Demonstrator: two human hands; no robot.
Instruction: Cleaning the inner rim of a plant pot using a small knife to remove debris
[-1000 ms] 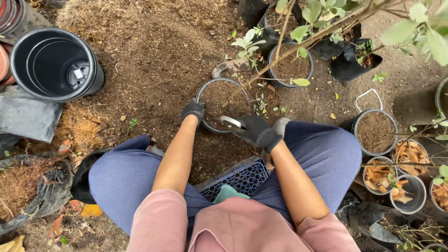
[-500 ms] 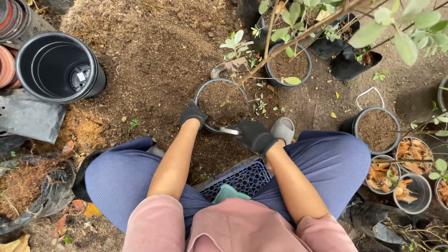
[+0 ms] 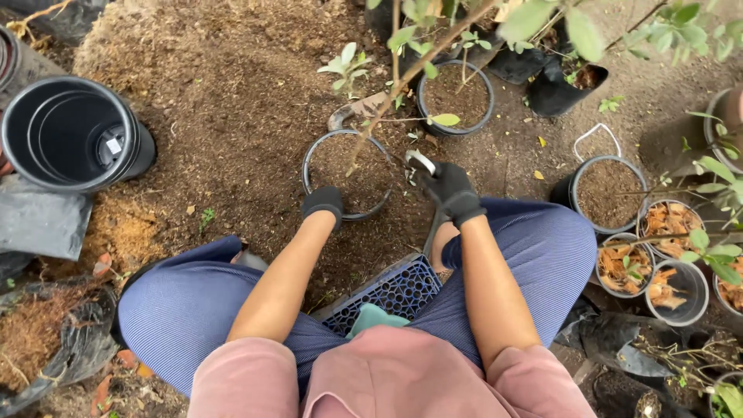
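Bare brown earth (image 3: 232, 116), loose and mulch-strewn, forms the ground of an outdoor nursery plot seen from above. Centre: a round black plastic pot filled with soil (image 3: 346, 176) stands on the ground, and a thin woody sapling stem (image 3: 387, 101) rises from it, leaning up and to the right toward the leafy top edge. Left hand (image 3: 323, 203), in a black glove, is closed over the near rim of this pot, touching it at the lower left. Right hand (image 3: 451, 190), also black-gloved, is clenched around a small metal-bladed hand tool (image 3: 419, 162), whose pale blade shows just beside the pot's right rim; whether the blade touches the rim cannot be told. The pot thus lies between the two hands, slightly ahead of them. Behind it, a second black pot of soil (image 3: 455, 96) stands near. Left: a large empty black plastic bucket-shaped pot (image 3: 71, 133) lies well apart on its side, mouth toward the viewer. Right: a soil-filled black pot with a white wire handle (image 3: 604, 190), then several small pots of orange-brown chips (image 3: 650, 267). Foreground: the person's knees in blue striped trousers (image 3: 178, 298) spread to either side of a blue perforated plastic crate (image 3: 391, 290)
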